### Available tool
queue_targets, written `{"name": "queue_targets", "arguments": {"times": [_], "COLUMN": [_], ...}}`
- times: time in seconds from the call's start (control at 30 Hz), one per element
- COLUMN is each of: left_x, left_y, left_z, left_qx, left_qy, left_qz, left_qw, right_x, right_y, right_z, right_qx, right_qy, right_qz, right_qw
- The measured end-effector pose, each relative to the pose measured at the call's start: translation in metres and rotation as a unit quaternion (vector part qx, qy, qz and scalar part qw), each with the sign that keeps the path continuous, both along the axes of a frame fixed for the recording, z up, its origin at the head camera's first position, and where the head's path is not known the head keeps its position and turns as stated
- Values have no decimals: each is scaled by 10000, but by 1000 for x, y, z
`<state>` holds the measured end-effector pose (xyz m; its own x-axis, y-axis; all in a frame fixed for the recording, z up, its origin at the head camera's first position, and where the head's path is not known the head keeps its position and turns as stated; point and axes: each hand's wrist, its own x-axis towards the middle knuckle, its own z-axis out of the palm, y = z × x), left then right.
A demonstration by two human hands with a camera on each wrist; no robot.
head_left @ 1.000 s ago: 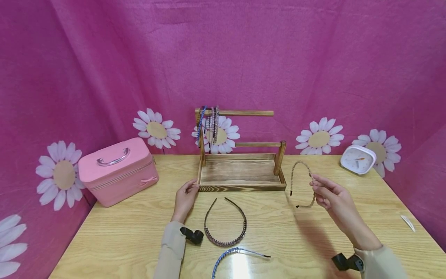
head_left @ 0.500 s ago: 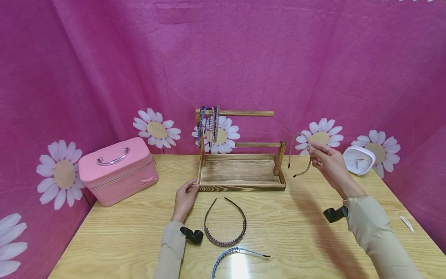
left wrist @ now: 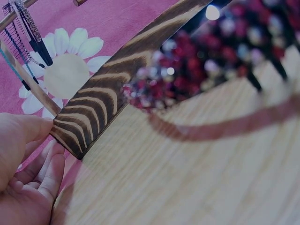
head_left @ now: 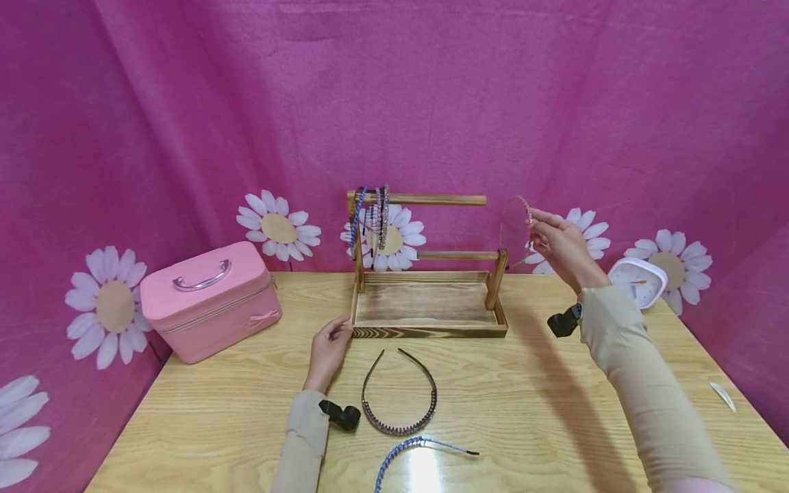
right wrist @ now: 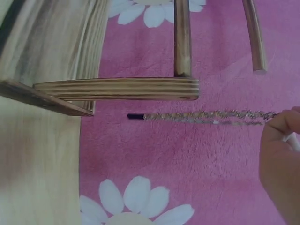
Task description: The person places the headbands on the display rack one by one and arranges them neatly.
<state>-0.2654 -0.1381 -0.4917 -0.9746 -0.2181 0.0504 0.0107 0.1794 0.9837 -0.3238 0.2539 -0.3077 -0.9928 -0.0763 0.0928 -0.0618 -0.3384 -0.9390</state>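
My right hand (head_left: pixel 557 243) pinches a thin beaded headband (right wrist: pixel 197 115) in the air, right of the wooden rack (head_left: pixel 431 333). In the right wrist view its dark tip points toward the rack's short post, apart from it. My left hand (head_left: pixel 329 352) grips the rack's front left corner, thumb (left wrist: pixel 33 126) at the top edge and fingers curled by the end. Several headbands (head_left: pixel 381 219), one blue, hang at the left of the upper bar (head_left: pixel 437 199). A dark red beaded headband (head_left: pixel 399 430) and a blue headband (head_left: pixel 401 448) lie on the table before the rack.
A pink case (head_left: pixel 209 301) with a metal handle stands at the left. At the back right is a white clock (head_left: pixel 637 282), partly behind my right arm. A small white object (head_left: pixel 722 396) lies near the table's right edge. Flowered pink cloth (head_left: pixel 431 103) hangs behind.
My right hand has raised the beaded headband from low over the table and brought it leftward and farther back, close to the rack's right end. My left hand has stayed at the corner.
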Motion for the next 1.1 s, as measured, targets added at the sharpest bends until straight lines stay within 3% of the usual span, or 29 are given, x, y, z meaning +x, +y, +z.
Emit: {"name": "queue_targets", "arguments": {"times": [0.4,0.63,0.87,1.1], "left_x": [2,0,0,-1], "left_y": [0,-1,-2,0], "left_z": [3,0,1,-1], "left_qx": [72,64,-4,-16], "left_qy": [-21,-32,-26,-1], "left_qz": [-41,-65,6,-18], "left_qw": [10000,10000,10000,10000], "right_x": [-28,-38,-42,-43], "right_y": [-42,-72,-119,-162], "right_z": [15,16,11,12], "right_qx": [1029,623,896,612], "right_qy": [26,-44,-8,-126], "right_qz": [-120,14,82,169], "right_qw": [9946,9980,9959,9979]}}
